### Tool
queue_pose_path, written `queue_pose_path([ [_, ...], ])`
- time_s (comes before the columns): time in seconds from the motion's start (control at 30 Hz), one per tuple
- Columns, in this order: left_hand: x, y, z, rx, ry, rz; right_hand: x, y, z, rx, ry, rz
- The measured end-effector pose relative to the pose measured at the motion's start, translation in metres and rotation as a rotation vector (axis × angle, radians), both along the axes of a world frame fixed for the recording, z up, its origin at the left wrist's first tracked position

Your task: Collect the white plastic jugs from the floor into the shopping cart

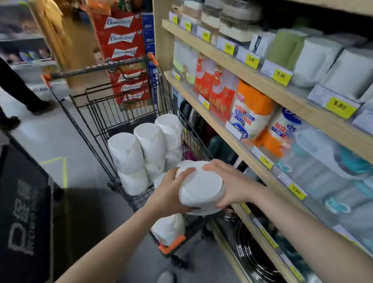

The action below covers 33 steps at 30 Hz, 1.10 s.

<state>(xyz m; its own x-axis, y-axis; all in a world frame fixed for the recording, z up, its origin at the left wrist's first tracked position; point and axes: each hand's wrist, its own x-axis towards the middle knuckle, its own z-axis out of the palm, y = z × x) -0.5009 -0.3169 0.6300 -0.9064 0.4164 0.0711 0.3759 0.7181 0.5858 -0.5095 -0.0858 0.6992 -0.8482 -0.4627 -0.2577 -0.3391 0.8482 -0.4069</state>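
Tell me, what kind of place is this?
Most likely a shop or supermarket: a shopping cart stands in the aisle, yellow price tags line the wooden shelves, and boxed drinks are stacked beyond.

Grey shop floor (51, 143) — wooden shelving (235, 63) on the right, yellow price tags (280, 76).

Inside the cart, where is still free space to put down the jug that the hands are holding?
Both hands, left hand and right hand, hold the jug over the shopping cart. Its near end is crowded with stacked jugs. The far end, between those stacks and the handle-side wire wall, looks bare.
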Motion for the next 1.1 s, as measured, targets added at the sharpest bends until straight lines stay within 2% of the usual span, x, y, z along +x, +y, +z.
queue_pose_path([
  [0.13, -0.049, 0.000, -0.024, -0.028, 0.034, 0.004, -0.054, -0.003, -0.020, 0.053, -0.024, -0.002],
  [0.37, -0.079, 0.011, -0.092, -0.029, -0.155, 0.111, -0.123, 0.002, -0.093, 0.122, -0.187, 0.081],
  [0.53, -0.077, 0.028, -0.139, -0.061, -0.262, 0.154, -0.138, 0.011, -0.144, 0.147, -0.287, 0.144],
  [0.7, -0.068, 0.041, -0.172, -0.078, -0.327, 0.101, -0.140, 0.027, -0.187, 0.147, -0.337, 0.191],
  [0.93, -0.062, 0.044, -0.187, 0.053, -0.383, 0.142, -0.156, 0.028, -0.197, 0.128, -0.346, 0.268],
  [1.1, -0.081, 0.043, -0.186, 0.103, -0.470, 0.074, -0.149, 0.029, -0.189, 0.091, -0.388, 0.146],
])
